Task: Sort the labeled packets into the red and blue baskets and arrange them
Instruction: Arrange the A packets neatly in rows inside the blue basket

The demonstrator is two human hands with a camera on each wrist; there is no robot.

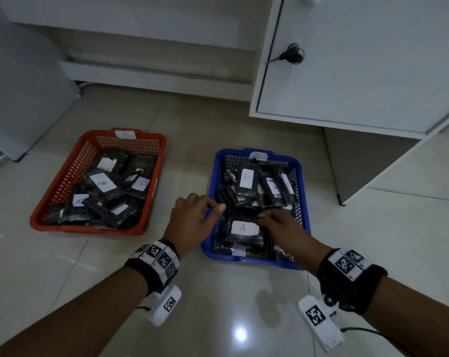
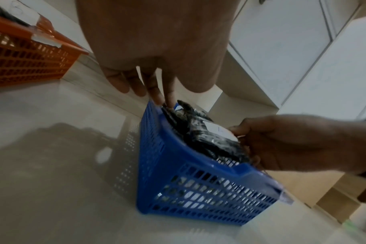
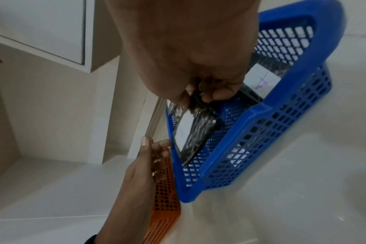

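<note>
A red basket (image 1: 89,229) on the left of the floor holds several dark packets with white B labels (image 1: 102,182). To its right, a blue basket (image 1: 244,258) holds dark packets with A labels (image 1: 245,177). My left hand (image 1: 215,206) is at the blue basket's left rim (image 2: 155,132). Its straight fingertips (image 2: 167,100) touch a packet edge there. My right hand (image 1: 263,217) reaches into the blue basket, and its curled fingers (image 3: 217,95) pinch the end of a dark packet (image 3: 198,130). That packet lies just above one labelled A (image 1: 244,228).
A white cabinet (image 1: 347,73) stands behind the blue basket, with a key (image 1: 293,54) in its door. A white panel (image 1: 25,99) leans at the far left. Glossy tile floor (image 1: 218,318) lies around both baskets.
</note>
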